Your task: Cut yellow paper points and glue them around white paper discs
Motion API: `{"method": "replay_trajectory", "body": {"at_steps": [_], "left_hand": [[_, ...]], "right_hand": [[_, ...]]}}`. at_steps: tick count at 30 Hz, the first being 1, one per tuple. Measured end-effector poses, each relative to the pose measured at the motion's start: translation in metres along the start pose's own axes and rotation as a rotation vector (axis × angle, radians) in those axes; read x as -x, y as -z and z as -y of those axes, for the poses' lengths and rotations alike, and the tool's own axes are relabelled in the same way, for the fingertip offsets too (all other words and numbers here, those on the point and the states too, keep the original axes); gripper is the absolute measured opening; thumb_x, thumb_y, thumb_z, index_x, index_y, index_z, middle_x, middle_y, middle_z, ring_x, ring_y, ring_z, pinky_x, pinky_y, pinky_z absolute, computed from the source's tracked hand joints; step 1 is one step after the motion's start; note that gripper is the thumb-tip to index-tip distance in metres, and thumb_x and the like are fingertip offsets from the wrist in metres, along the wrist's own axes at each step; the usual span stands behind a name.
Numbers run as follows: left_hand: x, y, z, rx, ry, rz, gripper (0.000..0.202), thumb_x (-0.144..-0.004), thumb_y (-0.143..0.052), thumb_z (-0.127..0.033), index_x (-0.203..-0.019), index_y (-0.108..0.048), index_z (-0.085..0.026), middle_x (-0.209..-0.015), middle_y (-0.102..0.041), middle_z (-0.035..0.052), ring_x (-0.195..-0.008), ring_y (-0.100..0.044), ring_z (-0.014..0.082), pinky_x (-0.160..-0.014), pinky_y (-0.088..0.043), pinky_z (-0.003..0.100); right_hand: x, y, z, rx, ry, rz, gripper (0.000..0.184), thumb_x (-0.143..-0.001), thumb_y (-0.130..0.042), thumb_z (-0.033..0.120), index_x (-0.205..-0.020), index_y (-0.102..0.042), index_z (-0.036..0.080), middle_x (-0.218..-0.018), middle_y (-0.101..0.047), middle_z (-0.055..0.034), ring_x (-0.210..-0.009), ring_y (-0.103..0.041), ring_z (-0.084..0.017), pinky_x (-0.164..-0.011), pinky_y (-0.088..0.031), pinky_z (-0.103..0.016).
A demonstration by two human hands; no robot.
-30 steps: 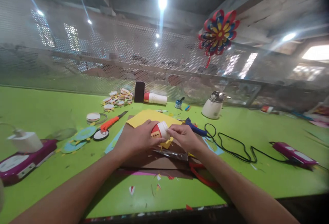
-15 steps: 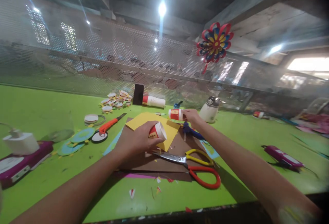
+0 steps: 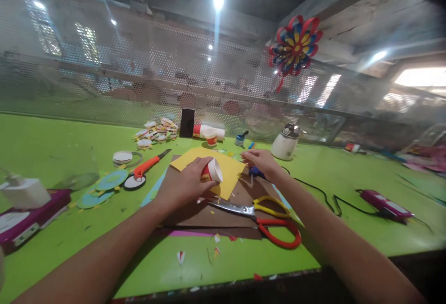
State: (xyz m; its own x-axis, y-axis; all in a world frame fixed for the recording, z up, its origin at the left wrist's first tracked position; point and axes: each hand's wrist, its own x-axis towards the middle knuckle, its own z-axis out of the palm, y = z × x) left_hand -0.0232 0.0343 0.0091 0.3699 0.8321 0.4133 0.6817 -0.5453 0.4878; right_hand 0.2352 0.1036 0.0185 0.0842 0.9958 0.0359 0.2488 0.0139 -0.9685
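My left hand (image 3: 184, 184) is closed around a small red and white paper cup (image 3: 212, 171), held on its side above a yellow sheet (image 3: 212, 166) that lies on brown card (image 3: 216, 213). My right hand (image 3: 259, 161) hovers past the yellow sheet's far right corner, fingers loosely curled with nothing visible in them, just above a blue glue gun (image 3: 257, 172). A second small cup (image 3: 211, 138) stands upright farther back, in front of a lying stack of cups (image 3: 208, 131). Scissors (image 3: 259, 215) with yellow and red handles lie on the brown card below my hands.
An orange utility knife (image 3: 148, 166) and round paper discs (image 3: 111, 181) lie left on the green table (image 3: 52, 155). A pile of small paper pieces (image 3: 156, 132), a black block (image 3: 187, 123) and a white kettle (image 3: 286, 142) stand at the back. Purple devices sit at both sides. A mesh wall (image 3: 139, 81) backs the table.
My right hand pulled a second cup off the one in my left, carried it back, set it upright near the cup stack, and has drawn back toward the glue gun.
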Motion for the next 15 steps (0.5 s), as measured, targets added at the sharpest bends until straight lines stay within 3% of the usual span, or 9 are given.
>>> {"method": "replay_trajectory", "body": {"at_steps": [3,6,10,13,15], "left_hand": [[0.002,0.000,0.000,-0.040,0.006,0.018,0.050,-0.078,-0.059,-0.035,-0.125,-0.051,-0.022,-0.118,-0.058,0.0093,-0.102,-0.058,0.0261,-0.089,-0.045,0.039],[0.005,0.003,-0.004,-0.046,-0.049,0.008,0.049,-0.079,-0.059,-0.035,-0.126,-0.050,-0.023,-0.116,-0.058,0.0087,-0.100,-0.059,0.0256,-0.087,-0.047,0.040],[0.015,0.003,-0.024,0.106,-0.329,-0.125,0.053,-0.081,-0.058,-0.023,-0.132,-0.042,-0.025,-0.125,-0.055,0.0082,-0.111,-0.055,0.0223,-0.094,-0.045,0.038],[0.029,-0.002,-0.052,0.239,-0.751,-0.160,0.064,-0.077,-0.064,-0.024,-0.135,-0.036,-0.022,-0.124,-0.055,0.0121,-0.115,-0.052,0.0246,-0.094,-0.046,0.038],[0.039,-0.004,-0.071,0.195,-0.861,-0.070,0.053,-0.081,-0.061,-0.028,-0.129,-0.042,-0.020,-0.118,-0.059,0.0122,-0.107,-0.056,0.0230,-0.090,-0.049,0.034]], "right_hand": [[0.010,0.016,0.002,-0.110,0.078,-0.044,0.015,-0.088,-0.061,0.027,-0.088,-0.064,0.012,-0.084,-0.065,-0.0019,-0.071,-0.061,-0.011,-0.067,-0.052,-0.027],[0.021,0.017,0.005,-0.240,0.133,0.010,0.023,-0.082,-0.067,0.035,-0.073,-0.065,0.014,-0.069,-0.064,-0.0009,-0.062,-0.059,-0.009,-0.062,-0.048,-0.023],[0.051,-0.009,0.012,-0.328,0.132,0.323,0.033,-0.078,-0.067,0.045,-0.083,-0.071,0.012,-0.076,-0.070,-0.0078,-0.070,-0.063,-0.015,-0.068,-0.050,-0.030],[0.080,-0.028,0.018,-0.353,0.136,0.499,0.033,-0.078,-0.068,0.044,-0.092,-0.073,0.015,-0.083,-0.071,-0.0074,-0.074,-0.063,-0.015,-0.071,-0.049,-0.029],[0.097,-0.036,0.020,-0.441,0.076,0.807,0.039,-0.087,-0.056,0.049,-0.104,-0.070,0.016,-0.090,-0.070,-0.0087,-0.085,-0.064,-0.017,-0.081,-0.046,-0.034]]}}
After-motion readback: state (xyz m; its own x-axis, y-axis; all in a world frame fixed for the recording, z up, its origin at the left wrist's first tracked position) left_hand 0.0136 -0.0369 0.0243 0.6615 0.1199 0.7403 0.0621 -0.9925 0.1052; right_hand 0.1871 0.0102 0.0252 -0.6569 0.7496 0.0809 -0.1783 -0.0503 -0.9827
